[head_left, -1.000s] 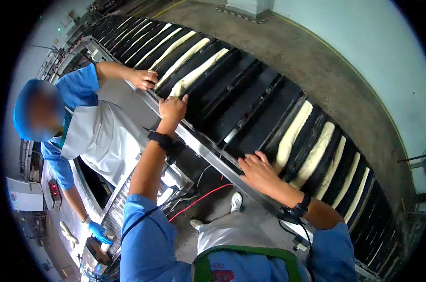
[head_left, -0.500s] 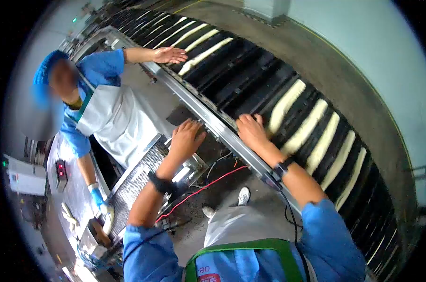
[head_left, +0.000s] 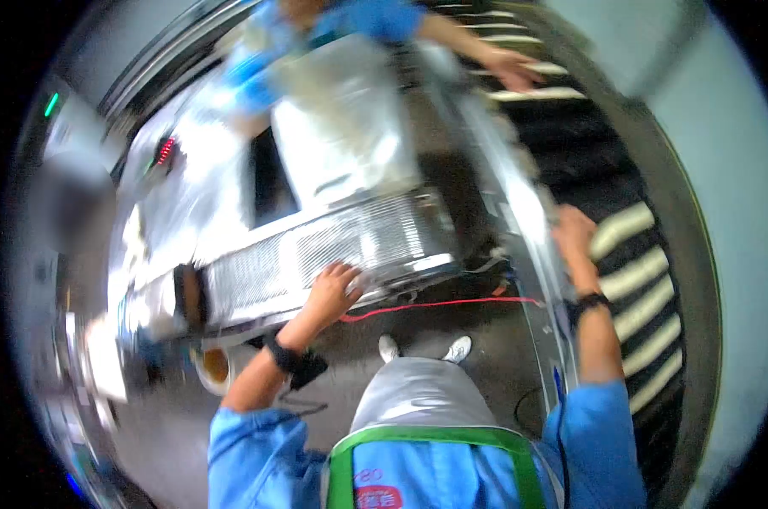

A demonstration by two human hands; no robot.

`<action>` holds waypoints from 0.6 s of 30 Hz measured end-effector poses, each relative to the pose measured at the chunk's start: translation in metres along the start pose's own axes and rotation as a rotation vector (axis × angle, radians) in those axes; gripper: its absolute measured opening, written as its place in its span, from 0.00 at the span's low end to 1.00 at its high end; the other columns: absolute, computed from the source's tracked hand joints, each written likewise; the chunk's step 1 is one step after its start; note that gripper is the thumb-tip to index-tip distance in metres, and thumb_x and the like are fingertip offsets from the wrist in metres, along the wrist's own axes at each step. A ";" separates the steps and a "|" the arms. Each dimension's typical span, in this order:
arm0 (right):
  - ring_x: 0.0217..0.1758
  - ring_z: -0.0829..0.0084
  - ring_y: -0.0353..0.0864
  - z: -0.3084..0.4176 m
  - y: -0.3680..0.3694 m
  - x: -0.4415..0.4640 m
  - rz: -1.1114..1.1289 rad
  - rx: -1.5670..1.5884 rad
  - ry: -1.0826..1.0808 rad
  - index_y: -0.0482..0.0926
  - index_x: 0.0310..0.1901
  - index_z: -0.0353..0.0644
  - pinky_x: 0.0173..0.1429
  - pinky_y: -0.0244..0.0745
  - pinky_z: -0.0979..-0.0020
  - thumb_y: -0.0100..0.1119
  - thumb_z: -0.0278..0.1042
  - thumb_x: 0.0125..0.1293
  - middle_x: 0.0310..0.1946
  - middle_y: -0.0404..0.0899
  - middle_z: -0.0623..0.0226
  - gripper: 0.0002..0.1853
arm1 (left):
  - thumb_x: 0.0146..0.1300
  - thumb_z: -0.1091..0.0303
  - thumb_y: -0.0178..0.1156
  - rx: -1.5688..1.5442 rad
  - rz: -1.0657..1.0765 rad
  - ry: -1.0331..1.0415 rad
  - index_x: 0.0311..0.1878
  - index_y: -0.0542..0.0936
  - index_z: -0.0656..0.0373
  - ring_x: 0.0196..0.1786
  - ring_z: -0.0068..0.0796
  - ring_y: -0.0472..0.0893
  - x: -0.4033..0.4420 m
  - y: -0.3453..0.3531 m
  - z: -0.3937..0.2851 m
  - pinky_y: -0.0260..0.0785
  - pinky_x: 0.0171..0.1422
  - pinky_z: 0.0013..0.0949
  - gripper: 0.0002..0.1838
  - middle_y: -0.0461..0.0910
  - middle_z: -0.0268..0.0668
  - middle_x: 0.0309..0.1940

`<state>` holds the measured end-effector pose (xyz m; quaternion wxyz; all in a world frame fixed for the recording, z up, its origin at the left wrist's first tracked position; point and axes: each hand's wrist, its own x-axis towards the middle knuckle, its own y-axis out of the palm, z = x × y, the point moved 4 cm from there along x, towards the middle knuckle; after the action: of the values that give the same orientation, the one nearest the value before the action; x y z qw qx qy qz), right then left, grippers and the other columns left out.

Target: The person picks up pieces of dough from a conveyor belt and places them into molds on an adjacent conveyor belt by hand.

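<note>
My left hand [head_left: 331,293] is at the near edge of a metal mesh conveyor belt [head_left: 316,254], fingers loosely spread with nothing in them. My right hand [head_left: 575,231] lies by the metal side rail [head_left: 524,204] of a conveyor with dark grooved trays [head_left: 562,148]. Its fingers are smeared by motion, and I cannot see anything held. Just right of it, a pale dough-like strip [head_left: 623,231] rests in a groove, with several similar strips nearer me.
Across the mesh belt, a co-worker in a white apron [head_left: 341,119] reaches a bare hand [head_left: 513,69] over strips on the far trays. A red cable [head_left: 443,303] runs below the mesh belt. A round container [head_left: 216,369] with yellowish-brown contents stands lower left.
My view has swung left, bringing the mesh belt to the centre. My left hand now lies over its near edge. My right hand stays near the tray conveyor's rail.
</note>
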<state>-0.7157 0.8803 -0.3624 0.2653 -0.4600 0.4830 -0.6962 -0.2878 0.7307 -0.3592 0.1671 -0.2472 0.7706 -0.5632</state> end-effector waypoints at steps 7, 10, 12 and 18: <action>0.48 0.61 0.66 -0.002 0.018 -0.016 0.179 -0.199 -0.024 0.69 0.41 0.39 0.47 0.60 0.61 0.54 0.34 0.50 0.40 0.69 0.61 0.16 | 0.55 0.53 0.51 -0.017 0.019 -0.527 0.50 0.69 0.54 0.56 0.44 0.63 -0.070 0.007 0.117 0.57 0.57 0.42 0.22 0.66 0.44 0.51; 0.47 0.58 0.65 -0.009 0.018 -0.022 0.182 -0.212 0.021 0.69 0.41 0.37 0.47 0.59 0.58 0.53 0.34 0.52 0.40 0.68 0.59 0.15 | 0.54 0.55 0.52 -0.004 -0.156 -0.689 0.52 0.67 0.57 0.56 0.45 0.62 -0.101 0.007 0.165 0.55 0.58 0.42 0.24 0.64 0.47 0.53; 0.47 0.58 0.66 -0.007 0.013 -0.029 0.129 -0.186 0.010 0.69 0.41 0.37 0.46 0.60 0.58 0.52 0.33 0.52 0.41 0.68 0.59 0.15 | 0.49 0.52 0.54 -0.071 -0.313 -0.763 0.55 0.65 0.55 0.57 0.49 0.60 -0.126 0.014 0.210 0.54 0.59 0.43 0.30 0.61 0.50 0.55; 0.51 0.58 0.64 -0.013 0.009 -0.041 0.217 -0.253 0.070 0.69 0.43 0.36 0.47 0.58 0.55 0.50 0.38 0.53 0.46 0.67 0.58 0.18 | 0.47 0.52 0.55 -0.318 -0.407 -1.310 0.56 0.62 0.55 0.59 0.48 0.55 -0.201 0.008 0.298 0.51 0.60 0.44 0.33 0.56 0.50 0.57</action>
<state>-0.7096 0.9160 -0.3876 0.2618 -0.4106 0.6226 -0.6126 0.0350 0.6132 -0.4634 0.4500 -0.6961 0.5228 -0.1991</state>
